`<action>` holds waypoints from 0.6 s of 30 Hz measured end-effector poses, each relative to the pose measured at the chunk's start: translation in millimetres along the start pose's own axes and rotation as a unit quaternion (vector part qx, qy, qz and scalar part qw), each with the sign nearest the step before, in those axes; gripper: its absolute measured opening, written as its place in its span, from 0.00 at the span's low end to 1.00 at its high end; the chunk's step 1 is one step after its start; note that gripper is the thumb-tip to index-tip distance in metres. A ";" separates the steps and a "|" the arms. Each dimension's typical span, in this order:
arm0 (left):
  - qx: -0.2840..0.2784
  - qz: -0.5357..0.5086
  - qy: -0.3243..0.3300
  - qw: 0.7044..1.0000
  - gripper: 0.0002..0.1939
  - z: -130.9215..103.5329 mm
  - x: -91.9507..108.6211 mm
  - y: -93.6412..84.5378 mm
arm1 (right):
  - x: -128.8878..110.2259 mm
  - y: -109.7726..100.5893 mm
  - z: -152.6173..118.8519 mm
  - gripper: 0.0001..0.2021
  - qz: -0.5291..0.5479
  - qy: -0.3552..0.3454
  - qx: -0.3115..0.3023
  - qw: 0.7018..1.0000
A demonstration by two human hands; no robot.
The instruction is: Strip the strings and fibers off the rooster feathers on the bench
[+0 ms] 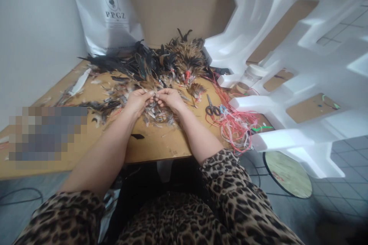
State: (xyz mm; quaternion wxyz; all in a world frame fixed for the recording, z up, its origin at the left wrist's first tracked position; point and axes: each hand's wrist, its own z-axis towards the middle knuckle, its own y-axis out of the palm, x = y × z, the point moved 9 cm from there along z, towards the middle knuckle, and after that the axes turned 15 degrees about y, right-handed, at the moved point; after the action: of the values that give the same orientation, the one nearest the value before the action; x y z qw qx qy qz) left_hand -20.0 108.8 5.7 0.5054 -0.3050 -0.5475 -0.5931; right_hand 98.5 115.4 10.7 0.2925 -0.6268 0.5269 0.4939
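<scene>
My left hand (138, 102) and my right hand (170, 98) meet fingertip to fingertip over the table. Both are closed in a pinch on what looks like a small dark feather (155, 97), mostly hidden by the fingers. Loose grey and brown feathers (161, 116) lie scattered below them. Beyond the hands is a large brown feather bunch (188, 55) with a red tie, beside a pile of long black feathers (143, 61). A smaller brown feather bunch (198, 91) rests to the right of my right hand.
Dark-handled scissors (212, 107) lie right of my right arm, beside tangled pink and white strings (237, 126). White foam pieces (276, 141) crowd the right side. A white printed bag (106, 19) stands behind. A single black feather (138, 136) lies near the table's front edge (161, 157).
</scene>
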 end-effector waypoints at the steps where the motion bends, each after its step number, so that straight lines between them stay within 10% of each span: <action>1: -0.003 0.005 -0.001 1.000 0.05 0.4 -1.0 -0.4 | -0.4 -0.1 -0.3 0.02 -0.007 -0.003 0.003 1.000; 18: 0.067 0.002 0.034 0.997 0.08 6.5 6.8 -12.7 | 0.0 -1.8 3.0 0.02 0.023 -0.019 0.009 1.000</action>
State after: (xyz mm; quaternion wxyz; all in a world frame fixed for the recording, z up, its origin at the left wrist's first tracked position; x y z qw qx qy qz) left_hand -35.1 111.8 9.0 0.5443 -0.2512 -0.5679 -0.5640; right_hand 99.3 118.6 9.4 0.2968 -0.6021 0.5402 0.5074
